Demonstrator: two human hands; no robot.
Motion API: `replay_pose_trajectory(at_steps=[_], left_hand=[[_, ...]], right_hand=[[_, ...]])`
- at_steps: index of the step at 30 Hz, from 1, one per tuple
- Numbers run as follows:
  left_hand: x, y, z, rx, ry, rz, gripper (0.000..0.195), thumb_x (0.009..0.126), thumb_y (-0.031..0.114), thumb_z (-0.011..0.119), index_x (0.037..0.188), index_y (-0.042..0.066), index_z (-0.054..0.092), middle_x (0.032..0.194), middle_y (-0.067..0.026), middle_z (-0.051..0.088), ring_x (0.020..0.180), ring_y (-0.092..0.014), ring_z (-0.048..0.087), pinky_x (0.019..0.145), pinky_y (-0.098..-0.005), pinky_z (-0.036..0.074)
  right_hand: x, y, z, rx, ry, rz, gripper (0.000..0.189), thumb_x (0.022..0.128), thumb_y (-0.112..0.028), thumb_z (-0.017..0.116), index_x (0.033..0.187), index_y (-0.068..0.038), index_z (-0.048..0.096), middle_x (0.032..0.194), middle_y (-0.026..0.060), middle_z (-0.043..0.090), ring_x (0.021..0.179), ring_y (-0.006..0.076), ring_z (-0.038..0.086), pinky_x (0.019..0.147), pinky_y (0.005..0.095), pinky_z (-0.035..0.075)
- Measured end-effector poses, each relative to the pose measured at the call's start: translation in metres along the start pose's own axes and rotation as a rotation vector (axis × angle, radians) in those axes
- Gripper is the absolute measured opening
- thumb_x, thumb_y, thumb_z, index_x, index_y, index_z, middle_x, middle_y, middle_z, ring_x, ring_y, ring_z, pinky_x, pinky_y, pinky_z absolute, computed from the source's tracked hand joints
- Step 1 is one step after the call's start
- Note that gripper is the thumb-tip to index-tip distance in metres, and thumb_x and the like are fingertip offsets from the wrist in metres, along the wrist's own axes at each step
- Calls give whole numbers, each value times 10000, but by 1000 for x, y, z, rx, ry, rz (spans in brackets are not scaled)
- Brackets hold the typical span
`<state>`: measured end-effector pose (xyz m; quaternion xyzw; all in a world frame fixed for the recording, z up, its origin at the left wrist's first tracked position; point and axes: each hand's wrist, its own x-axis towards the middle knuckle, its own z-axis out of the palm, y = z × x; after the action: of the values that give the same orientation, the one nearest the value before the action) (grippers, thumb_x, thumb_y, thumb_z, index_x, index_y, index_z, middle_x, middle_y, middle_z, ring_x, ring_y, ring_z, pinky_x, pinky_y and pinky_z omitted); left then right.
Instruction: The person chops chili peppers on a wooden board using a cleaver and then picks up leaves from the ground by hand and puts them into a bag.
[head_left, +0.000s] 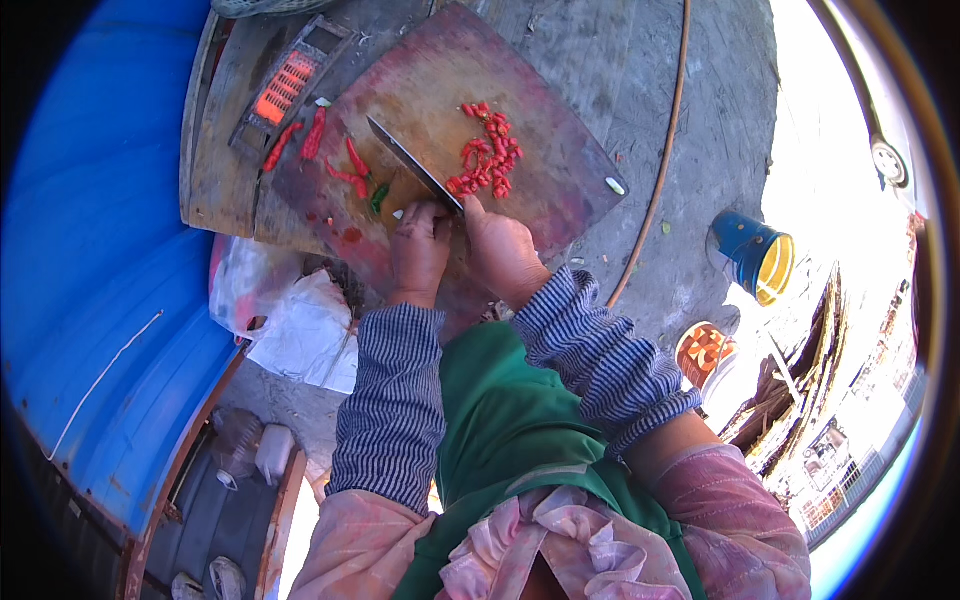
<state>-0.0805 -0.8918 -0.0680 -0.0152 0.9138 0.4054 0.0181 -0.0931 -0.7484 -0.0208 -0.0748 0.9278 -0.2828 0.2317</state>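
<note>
My right hand (501, 247) grips a kitchen knife (411, 159) at its handle end, the blade pointing up and left across a stained cutting board (420, 82). Close beside the blade, my left hand (420, 251) rests low on the board with its fingers curled; whatever may be under them is hidden. Chopped red chili pieces (491, 154) form a curved pile to the right of the knife. Left of it lie whole red chilies (357, 159) and a green chili (380, 197). Two more red chilies (313, 135) lie by the board's left edge.
An orange grater (286, 86) lies on wooden planks (225, 187) at the left. Below are a plastic bag (251, 289) and a white sheet (307, 330). A brown hose (664, 161) runs down the right, near a blue bucket (742, 244). A blue metal wall (97, 187) curves along the left.
</note>
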Motion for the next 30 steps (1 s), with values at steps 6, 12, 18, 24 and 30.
replay_pose_trajectory(at_steps=[6,12,18,24,30], left_hand=[[-7,4,-8,-68,-14,-96,126,787,35,665,910,46,635,898,-136,647,854,-337,634,749,-416,512],[-4,0,-3,-150,-28,-191,127,792,38,682,908,48,631,869,-123,642,774,-293,644,694,-387,516],[-5,5,-8,-126,-26,-123,136,794,24,695,912,20,630,880,-96,618,747,-215,644,663,-332,520],[-12,-8,-1,-101,42,-68,135,784,-8,681,909,11,633,943,-103,613,770,-226,646,682,-314,531],[-6,0,2,-49,110,-6,90,790,18,647,873,44,625,926,-116,628,836,-302,630,729,-380,519]], right_hand=[[-15,-3,-27,141,-30,71,220,841,-59,552,1040,-22,467,704,248,613,694,441,628,602,529,485],[-37,-1,-32,81,-63,58,238,826,-82,566,1026,-30,450,657,233,618,646,428,641,573,532,499],[-34,3,-34,68,-43,71,262,814,-95,586,1031,-28,455,664,236,621,657,425,645,580,532,501],[-32,6,-43,56,-89,42,231,809,-98,591,992,-30,468,668,237,618,675,428,646,591,533,500],[-36,14,-38,53,-103,60,214,803,-51,577,978,-40,455,674,227,581,663,437,612,587,525,475]])
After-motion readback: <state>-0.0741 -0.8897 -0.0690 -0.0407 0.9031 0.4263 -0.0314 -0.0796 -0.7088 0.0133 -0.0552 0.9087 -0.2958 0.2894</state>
